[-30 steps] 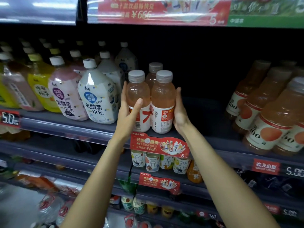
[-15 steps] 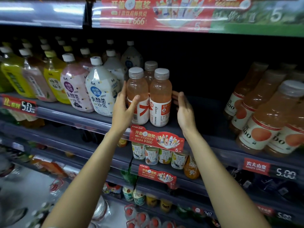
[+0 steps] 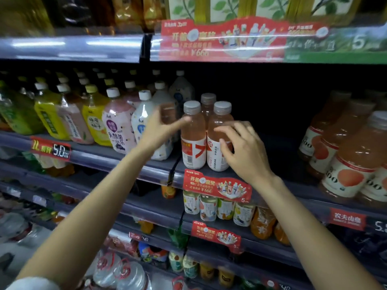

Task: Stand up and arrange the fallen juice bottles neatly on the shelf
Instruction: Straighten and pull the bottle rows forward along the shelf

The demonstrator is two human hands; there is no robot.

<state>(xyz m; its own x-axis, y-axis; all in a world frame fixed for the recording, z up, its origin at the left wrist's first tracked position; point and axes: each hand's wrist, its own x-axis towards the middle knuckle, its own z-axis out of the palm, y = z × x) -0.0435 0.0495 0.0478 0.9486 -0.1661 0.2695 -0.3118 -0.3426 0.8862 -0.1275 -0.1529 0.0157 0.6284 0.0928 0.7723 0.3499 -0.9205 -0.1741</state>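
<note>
Three pink juice bottles with grey caps stand upright at the front of the middle shelf (image 3: 272,176): a left one (image 3: 192,130), a right one (image 3: 219,122) and one behind them (image 3: 208,101). My left hand (image 3: 161,127) hovers just left of the left bottle, blurred, fingers loosely spread, holding nothing. My right hand (image 3: 243,147) is in front of the right bottle's label, fingers spread and relaxed, fingertips close to or touching it.
White and pink drink bottles (image 3: 117,126) and yellow ones (image 3: 94,116) crowd the shelf to the left. Orange juice bottles (image 3: 351,164) lean at the right. A dark gap lies between them and the pink bottles. Red promo tags (image 3: 215,186) hang on the shelf edge.
Both hands have let go of the two front bottles. The left hand has drawn back to the left, the right hand has come round in front. The view tilted upward.
</note>
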